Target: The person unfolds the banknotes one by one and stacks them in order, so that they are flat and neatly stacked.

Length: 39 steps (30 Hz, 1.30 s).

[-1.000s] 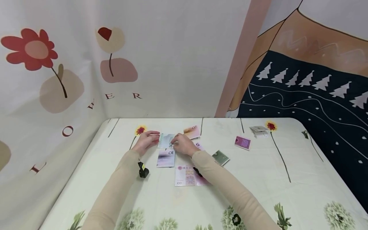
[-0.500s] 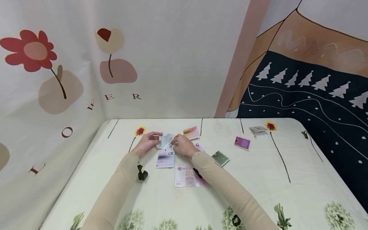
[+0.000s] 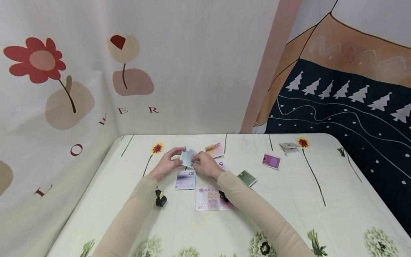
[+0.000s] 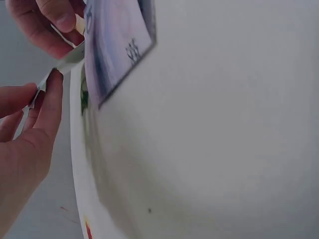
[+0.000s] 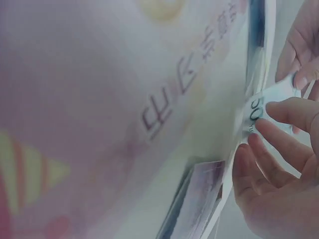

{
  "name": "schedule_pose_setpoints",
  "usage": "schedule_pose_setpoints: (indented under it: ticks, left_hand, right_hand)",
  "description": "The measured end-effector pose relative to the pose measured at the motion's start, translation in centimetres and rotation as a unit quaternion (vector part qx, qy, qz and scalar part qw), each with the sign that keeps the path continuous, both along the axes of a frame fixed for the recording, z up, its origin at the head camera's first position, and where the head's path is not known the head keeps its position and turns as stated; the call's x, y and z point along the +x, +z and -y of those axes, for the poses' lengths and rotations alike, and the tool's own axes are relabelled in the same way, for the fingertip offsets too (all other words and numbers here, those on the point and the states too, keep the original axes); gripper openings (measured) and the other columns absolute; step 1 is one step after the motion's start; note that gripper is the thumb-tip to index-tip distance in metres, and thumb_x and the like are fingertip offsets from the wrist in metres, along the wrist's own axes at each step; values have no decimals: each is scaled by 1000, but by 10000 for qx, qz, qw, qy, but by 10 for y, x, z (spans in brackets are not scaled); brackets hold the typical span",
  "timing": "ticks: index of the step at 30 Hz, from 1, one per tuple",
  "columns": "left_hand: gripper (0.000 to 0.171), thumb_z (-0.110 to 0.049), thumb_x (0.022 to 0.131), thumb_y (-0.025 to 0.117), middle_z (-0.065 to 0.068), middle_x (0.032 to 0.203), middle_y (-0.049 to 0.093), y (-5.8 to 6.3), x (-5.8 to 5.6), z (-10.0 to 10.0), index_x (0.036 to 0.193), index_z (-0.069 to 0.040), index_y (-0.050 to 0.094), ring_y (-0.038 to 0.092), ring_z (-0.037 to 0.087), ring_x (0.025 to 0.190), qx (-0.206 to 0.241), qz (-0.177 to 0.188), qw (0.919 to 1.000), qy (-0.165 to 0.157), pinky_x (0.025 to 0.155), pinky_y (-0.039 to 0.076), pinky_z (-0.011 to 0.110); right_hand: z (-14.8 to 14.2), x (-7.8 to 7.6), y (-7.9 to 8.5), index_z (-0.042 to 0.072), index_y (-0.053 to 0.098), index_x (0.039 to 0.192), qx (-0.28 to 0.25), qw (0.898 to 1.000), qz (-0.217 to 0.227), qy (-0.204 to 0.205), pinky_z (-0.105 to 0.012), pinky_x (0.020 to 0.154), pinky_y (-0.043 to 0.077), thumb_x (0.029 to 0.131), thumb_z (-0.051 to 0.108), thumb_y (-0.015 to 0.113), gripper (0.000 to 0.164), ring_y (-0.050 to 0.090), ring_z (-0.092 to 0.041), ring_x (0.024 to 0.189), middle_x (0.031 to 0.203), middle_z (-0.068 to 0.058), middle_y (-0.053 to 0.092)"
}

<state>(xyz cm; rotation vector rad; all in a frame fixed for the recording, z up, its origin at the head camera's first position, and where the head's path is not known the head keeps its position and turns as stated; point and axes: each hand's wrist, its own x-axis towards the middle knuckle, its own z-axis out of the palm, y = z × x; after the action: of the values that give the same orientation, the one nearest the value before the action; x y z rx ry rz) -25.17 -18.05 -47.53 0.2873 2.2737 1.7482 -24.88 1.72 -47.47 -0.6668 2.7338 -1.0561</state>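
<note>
A pale blue-green 50 banknote (image 3: 187, 157) is held between the two hands near the far side of the table. My left hand (image 3: 167, 164) pinches its left edge between thumb and fingers; in the left wrist view that hand (image 4: 35, 124) grips the note almost edge-on. At the other end, by the printed 50, my right hand (image 3: 207, 165) pinches the note. The right wrist view has the right hand (image 5: 279, 169) with thumb and fingertips on the banknote (image 5: 274, 97). Just below the held note lies a purple 10 banknote (image 3: 185, 180).
Around the hands lie an orange 20 note (image 3: 214, 150), a 5 note (image 3: 222, 165) partly covered by the right hand, and a pink 100 note (image 3: 207, 200) under the right forearm. Farther right are a green folded note (image 3: 247, 177), a purple note (image 3: 271, 161) and a grey note (image 3: 289, 147).
The left hand has moved right and taken hold of the 50 note's left edge. The note has lifted and tilted, its left end brought toward the right hand, which stays nearly in place.
</note>
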Motion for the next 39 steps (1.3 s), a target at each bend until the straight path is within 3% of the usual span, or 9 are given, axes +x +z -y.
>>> schedule_pose_setpoints:
  ticks: [4, 7, 13, 23, 28, 34, 39]
  left_hand:
    - [55, 11, 89, 50, 27, 138, 42, 17, 9, -10, 142, 1, 41, 45, 41, 124, 578, 254, 9980, 30, 95, 48, 40]
    - [51, 10, 91, 49, 28, 136, 45, 23, 13, -15, 141, 3, 42, 47, 41, 123, 697, 250, 9972, 68, 94, 49, 37]
    - [41, 7, 94, 50, 26, 128, 54, 16, 13, -19, 136, 3, 49, 57, 30, 113, 816, 90, 9965, 184, 92, 50, 35]
    - [33, 2, 97, 51, 22, 117, 62, 20, 23, -32, 129, 7, 53, 63, 20, 101, 974, 32, 9952, -18, 90, 51, 35]
    - [29, -1, 98, 52, 17, 106, 66, 24, 28, -41, 126, 7, 56, 64, 18, 93, 830, -119, 9964, -146, 86, 54, 35]
    - [28, -1, 98, 52, 19, 104, 68, 25, 33, -51, 123, 8, 58, 65, 19, 92, 711, -205, 9969, -267, 83, 55, 33]
    - [29, -4, 99, 53, 23, 110, 66, 25, 36, -58, 123, 10, 57, 65, 26, 97, 936, -221, 9948, -337, 84, 54, 35]
  right_hand:
    - [-4, 4, 1, 1, 70, 103, -515, 9985, -195, -43, -38, 91, 49, 83, 3, 70, 20, 58, -27, 103, 110, -15, 62]
    - [-6, 6, -1, 2, 69, 100, -896, 9953, -346, -117, -33, 84, 51, 85, 6, 71, 15, 59, -24, 98, 106, -13, 62]
    - [-7, 14, 0, 1, 65, 101, -1797, 9819, -515, -303, -23, 75, 52, 86, 5, 71, 16, 60, -17, 89, 99, -8, 62]
    - [-18, 30, 2, 2, 67, 103, -2486, 9657, -638, -383, -27, 74, 54, 83, 6, 75, 21, 60, -19, 89, 100, -7, 62]
    - [-22, 42, 9, 0, 66, 102, -2708, 9598, -432, -599, -25, 76, 55, 80, 4, 78, 26, 60, -22, 92, 102, -9, 59]
    - [-26, 65, 32, -10, 61, 101, -3011, 9513, -295, -595, -38, 78, 56, 80, -5, 73, 25, 59, -40, 93, 102, -23, 58]
    - [-31, 61, 19, -7, 62, 103, -3038, 9494, -166, -783, -36, 81, 56, 80, -6, 72, 25, 60, -35, 95, 102, -20, 61]
